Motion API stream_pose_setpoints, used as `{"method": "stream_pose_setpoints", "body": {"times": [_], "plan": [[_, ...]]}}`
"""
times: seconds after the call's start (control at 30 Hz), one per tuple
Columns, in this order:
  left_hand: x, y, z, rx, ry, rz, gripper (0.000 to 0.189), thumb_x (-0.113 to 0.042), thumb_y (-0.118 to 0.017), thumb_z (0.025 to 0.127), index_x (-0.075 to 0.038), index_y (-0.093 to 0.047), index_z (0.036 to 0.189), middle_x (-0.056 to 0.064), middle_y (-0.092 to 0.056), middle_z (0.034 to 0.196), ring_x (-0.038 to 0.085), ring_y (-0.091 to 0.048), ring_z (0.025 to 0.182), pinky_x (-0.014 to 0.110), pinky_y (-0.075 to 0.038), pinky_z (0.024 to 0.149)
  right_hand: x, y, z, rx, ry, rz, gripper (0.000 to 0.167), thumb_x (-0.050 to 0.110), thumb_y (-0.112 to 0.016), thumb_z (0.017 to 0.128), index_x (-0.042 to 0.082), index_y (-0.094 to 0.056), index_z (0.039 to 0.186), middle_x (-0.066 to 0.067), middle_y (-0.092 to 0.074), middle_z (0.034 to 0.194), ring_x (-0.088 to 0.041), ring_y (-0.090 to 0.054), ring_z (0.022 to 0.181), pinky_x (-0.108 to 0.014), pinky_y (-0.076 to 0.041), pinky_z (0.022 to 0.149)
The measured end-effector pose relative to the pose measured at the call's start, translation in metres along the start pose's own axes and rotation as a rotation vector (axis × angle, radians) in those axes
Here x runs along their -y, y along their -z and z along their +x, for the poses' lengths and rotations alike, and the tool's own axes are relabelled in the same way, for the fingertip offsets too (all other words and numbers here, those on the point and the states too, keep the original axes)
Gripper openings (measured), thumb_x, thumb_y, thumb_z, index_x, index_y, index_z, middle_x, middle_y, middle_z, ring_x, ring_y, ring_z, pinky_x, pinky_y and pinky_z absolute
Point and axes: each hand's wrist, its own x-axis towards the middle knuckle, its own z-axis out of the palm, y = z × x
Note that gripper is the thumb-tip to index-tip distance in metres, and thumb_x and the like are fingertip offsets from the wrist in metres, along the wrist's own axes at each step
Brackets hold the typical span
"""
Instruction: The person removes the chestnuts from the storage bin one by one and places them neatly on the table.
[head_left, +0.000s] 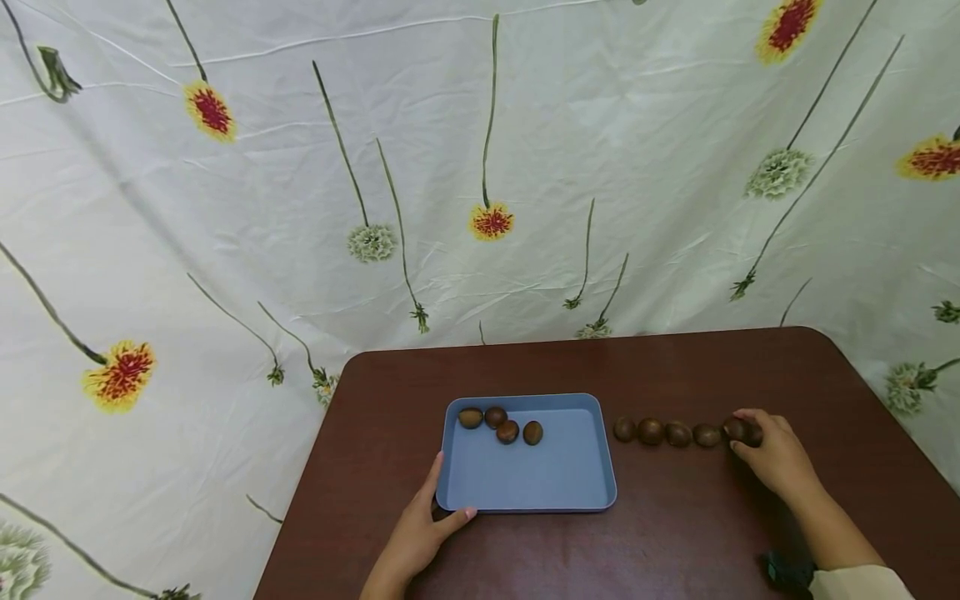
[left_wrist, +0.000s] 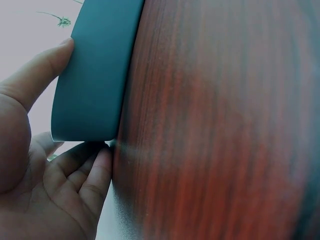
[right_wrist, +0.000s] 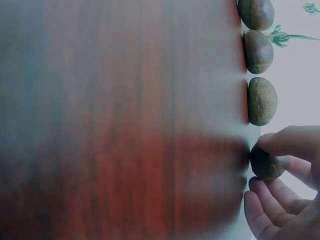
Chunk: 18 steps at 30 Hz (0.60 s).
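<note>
Right wrist: right hand (right_wrist: 299, 220) partly hides chestnut (right_wrist: 264, 162).

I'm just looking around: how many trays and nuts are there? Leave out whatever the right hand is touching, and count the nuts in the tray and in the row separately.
Tray: 1
Tray nuts: 4
Row nuts: 4
Total: 9
</note>
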Motion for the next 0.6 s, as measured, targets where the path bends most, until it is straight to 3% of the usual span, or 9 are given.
{"method": "stream_pose_setpoints", "body": {"times": [0.6], "plan": [[-0.0006,0.0003,-0.0001,-0.008,-0.007,0.003,0.108,-0.053,-0.079,0.084,-0.029,-0.011,0.165,0.016,-0.022,0.168,0.045,-0.028,0.151,0.068,-0.031,0.114,0.0067,0.0047,-0.0052,-0.059,-0.004,0.016,0.054,0.020,-0.065,0.098,-0.005,-0.046,0.142,-0.041,-0.034,0.140,-0.056,-0.051,0.115,-0.064,-0.047,0.081]]}}
